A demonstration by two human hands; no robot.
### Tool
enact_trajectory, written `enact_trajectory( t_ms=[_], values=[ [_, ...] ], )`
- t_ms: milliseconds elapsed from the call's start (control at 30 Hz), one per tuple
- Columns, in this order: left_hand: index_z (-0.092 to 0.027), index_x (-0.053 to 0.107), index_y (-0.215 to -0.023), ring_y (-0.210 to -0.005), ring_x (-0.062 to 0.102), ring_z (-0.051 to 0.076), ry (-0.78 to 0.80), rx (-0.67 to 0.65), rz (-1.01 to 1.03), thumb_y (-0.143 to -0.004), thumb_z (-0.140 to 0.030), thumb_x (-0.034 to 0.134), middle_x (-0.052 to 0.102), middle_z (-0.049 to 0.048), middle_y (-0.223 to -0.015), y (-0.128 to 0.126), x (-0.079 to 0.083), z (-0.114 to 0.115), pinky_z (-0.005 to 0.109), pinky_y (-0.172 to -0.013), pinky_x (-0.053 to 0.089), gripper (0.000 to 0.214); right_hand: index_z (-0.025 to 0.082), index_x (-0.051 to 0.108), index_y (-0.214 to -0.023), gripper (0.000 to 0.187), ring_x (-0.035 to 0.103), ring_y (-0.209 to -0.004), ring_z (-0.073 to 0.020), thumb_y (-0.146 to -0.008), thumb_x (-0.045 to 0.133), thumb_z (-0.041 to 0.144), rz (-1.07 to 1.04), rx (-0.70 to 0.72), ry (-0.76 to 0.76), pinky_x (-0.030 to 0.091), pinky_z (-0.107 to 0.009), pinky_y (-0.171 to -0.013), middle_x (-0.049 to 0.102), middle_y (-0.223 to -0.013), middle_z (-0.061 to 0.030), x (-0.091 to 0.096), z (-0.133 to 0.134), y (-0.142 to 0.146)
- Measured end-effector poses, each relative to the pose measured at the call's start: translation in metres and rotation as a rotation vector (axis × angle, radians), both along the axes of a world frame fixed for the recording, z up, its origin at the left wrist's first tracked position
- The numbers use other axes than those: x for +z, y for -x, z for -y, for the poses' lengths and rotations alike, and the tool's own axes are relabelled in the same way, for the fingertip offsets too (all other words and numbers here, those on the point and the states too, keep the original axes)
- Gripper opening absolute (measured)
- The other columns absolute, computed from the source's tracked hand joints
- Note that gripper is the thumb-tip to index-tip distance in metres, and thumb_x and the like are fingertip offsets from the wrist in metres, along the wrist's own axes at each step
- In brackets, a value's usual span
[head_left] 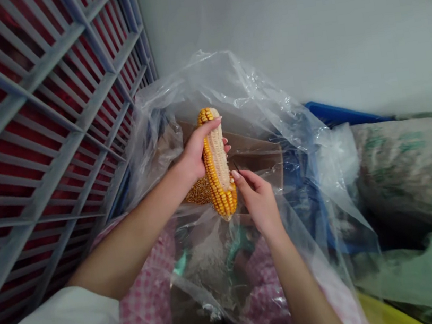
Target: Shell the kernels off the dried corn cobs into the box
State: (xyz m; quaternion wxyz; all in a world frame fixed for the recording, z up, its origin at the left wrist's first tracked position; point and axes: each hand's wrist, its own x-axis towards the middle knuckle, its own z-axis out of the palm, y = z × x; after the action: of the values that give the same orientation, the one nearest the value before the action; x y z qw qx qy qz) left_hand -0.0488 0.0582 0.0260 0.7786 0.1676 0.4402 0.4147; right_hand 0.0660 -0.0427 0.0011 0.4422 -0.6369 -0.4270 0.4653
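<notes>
My left hand grips a corn cob and holds it upright over a clear plastic bag. A strip down the cob's right side is bare and pale; yellow kernels cover the rest. My right hand is closed in a pinch on a thin dark tool, its tip against the cob's lower right side. A heap of loose kernels lies in the bag behind the cob. A brown cardboard box shows through the plastic.
A grey metal grille with red behind it stands at the left. A grey wall is ahead. At the right lie a filled woven sack and a blue crate edge. Pink checked cloth covers my lap.
</notes>
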Motion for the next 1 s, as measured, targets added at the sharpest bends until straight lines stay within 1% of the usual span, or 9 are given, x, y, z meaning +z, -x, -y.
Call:
enact_trajectory(
  t_ms=[67, 167, 233, 367, 467, 567, 767, 867, 1000],
  values=[
    [-0.016, 0.055, -0.066, -0.049, 0.053, 0.012, 0.003, -0.012, 0.006, -0.052, -0.042, 0.071, 0.056, 0.0009, -0.057, 0.000, 0.001, 0.000, 0.025, -0.048, 0.041, 0.034, 0.019, 0.067, -0.089, 0.035, 0.056, -0.074, -0.0152, -0.076, 0.053, 0.047, -0.065, 0.032, 0.010, 0.042, -0.026, -0.066, 0.065, -0.080, -0.0021, 0.002, 0.001, -0.001],
    [-0.016, 0.054, -0.066, -0.047, 0.053, 0.012, -0.005, -0.011, 0.008, -0.052, -0.043, 0.070, 0.055, 0.0007, -0.055, 0.003, 0.004, 0.000, 0.024, -0.045, 0.040, 0.034, 0.021, 0.066, -0.097, 0.035, 0.057, -0.076, -0.0157, -0.069, 0.063, 0.042, -0.172, 0.078, 0.034, 0.044, -0.026, -0.063, 0.066, -0.085, -0.0019, 0.006, 0.002, -0.003],
    [-0.016, 0.055, -0.068, -0.046, 0.052, 0.011, -0.005, -0.016, 0.012, -0.053, -0.043, 0.069, 0.055, 0.0003, -0.054, 0.004, 0.007, -0.001, 0.024, -0.044, 0.040, 0.034, 0.023, 0.066, -0.099, 0.036, 0.057, -0.078, -0.0154, -0.065, 0.068, 0.038, -0.221, 0.093, 0.043, 0.045, -0.026, -0.064, 0.066, -0.091, -0.0013, 0.007, 0.002, -0.003],
    [-0.016, 0.057, -0.076, -0.047, 0.053, 0.012, 0.004, -0.020, 0.003, -0.054, -0.044, 0.068, 0.055, 0.0001, -0.054, 0.007, 0.012, -0.002, 0.025, -0.046, 0.042, 0.037, 0.024, 0.066, -0.099, 0.034, 0.057, -0.085, -0.0151, -0.066, 0.069, 0.032, -0.295, 0.115, 0.054, 0.046, -0.025, -0.068, 0.065, -0.100, -0.0006, 0.008, 0.002, -0.003],
    [-0.016, 0.058, -0.079, -0.048, 0.054, 0.014, 0.006, -0.020, 0.001, -0.054, -0.045, 0.067, 0.055, 0.0002, -0.054, 0.008, 0.014, -0.002, 0.026, -0.047, 0.044, 0.039, 0.024, 0.065, -0.101, 0.036, 0.058, -0.085, -0.0156, -0.066, 0.069, 0.031, -0.326, 0.128, 0.056, 0.047, -0.025, -0.067, 0.065, -0.102, -0.0010, 0.009, 0.002, -0.002],
    [-0.017, 0.058, -0.079, -0.049, 0.055, 0.014, 0.000, -0.012, 0.007, -0.055, -0.044, 0.067, 0.055, 0.0006, -0.054, 0.009, 0.014, -0.003, 0.026, -0.048, 0.044, 0.037, 0.025, 0.065, -0.103, 0.038, 0.058, -0.083, -0.0156, -0.065, 0.068, 0.031, -0.328, 0.135, 0.050, 0.047, -0.026, -0.065, 0.065, -0.103, -0.0010, 0.011, 0.003, -0.001],
    [-0.017, 0.059, -0.082, -0.050, 0.055, 0.015, -0.003, 0.001, 0.000, -0.055, -0.044, 0.067, 0.055, 0.0011, -0.055, 0.009, 0.015, -0.002, 0.027, -0.048, 0.044, 0.039, 0.022, 0.064, -0.106, 0.043, 0.058, -0.085, -0.0190, -0.066, 0.066, 0.037, -0.218, 0.138, 0.054, 0.048, -0.029, -0.064, 0.065, -0.104, -0.0039, 0.009, 0.003, 0.000],
    [-0.016, 0.059, -0.079, -0.050, 0.055, 0.014, 0.000, -0.011, 0.001, -0.055, -0.044, 0.067, 0.055, 0.0013, -0.055, 0.009, 0.014, -0.001, 0.026, -0.048, 0.044, 0.039, 0.022, 0.065, -0.103, 0.040, 0.058, -0.085, -0.0186, -0.067, 0.065, 0.038, -0.204, 0.118, 0.043, 0.048, -0.028, -0.066, 0.065, -0.101, -0.0037, 0.007, 0.003, 0.001],
    [-0.016, 0.058, -0.075, -0.050, 0.054, 0.014, -0.006, -0.024, -0.003, -0.054, -0.044, 0.067, 0.055, 0.0011, -0.056, 0.008, 0.012, 0.001, 0.025, -0.048, 0.042, 0.035, 0.022, 0.065, -0.096, 0.032, 0.057, -0.080, -0.0150, -0.068, 0.065, 0.037, -0.223, 0.075, 0.031, 0.045, -0.025, -0.064, 0.065, -0.095, -0.0013, 0.005, 0.004, 0.005]
  ],
)
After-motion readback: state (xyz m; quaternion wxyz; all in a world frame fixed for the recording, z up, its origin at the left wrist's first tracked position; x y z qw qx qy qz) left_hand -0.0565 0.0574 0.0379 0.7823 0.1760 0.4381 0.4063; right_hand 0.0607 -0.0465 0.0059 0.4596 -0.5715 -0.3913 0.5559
